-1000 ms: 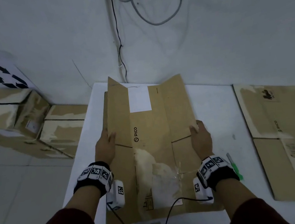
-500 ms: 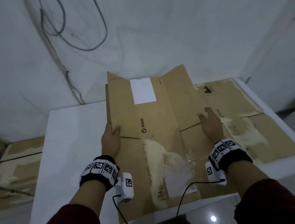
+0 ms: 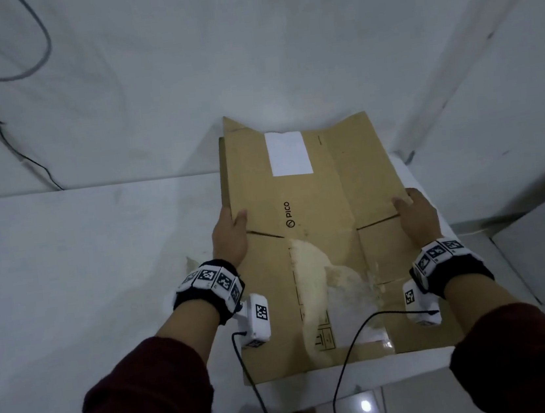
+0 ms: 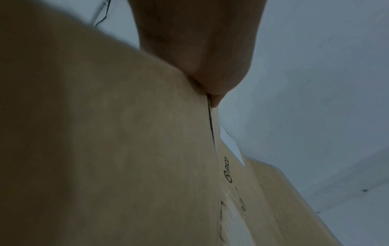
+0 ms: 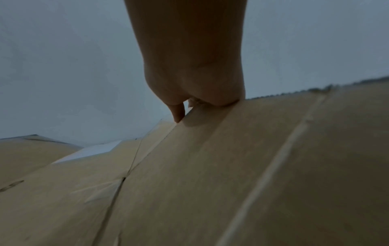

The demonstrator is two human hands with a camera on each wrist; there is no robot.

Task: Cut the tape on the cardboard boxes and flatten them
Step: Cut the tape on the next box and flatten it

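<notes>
Flattened cardboard box (image 3: 319,235): brown, PICO logo, white label (image 3: 288,153) toward 12 o'clock, torn pale patch toward 6 o'clock. Lies lengthwise 12-to-6 over right part of white table (image 3: 82,264).

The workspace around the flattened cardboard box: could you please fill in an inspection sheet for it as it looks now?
Surface: white table, bare part to the left of the box.
Job's things: flattened cardboard box with a white label and torn patches; no cutter seen.
Clutter: nothing seen.
Hands: left hand grips the box's left edge, thumb on top; right hand grips the right edge, thumb on top.
Cables: black wrist-camera leads cross the box's near end; grey cable loops on the wall.
Surroundings: pale walls meeting in a corner; tiled floor below the near table edge.
</notes>
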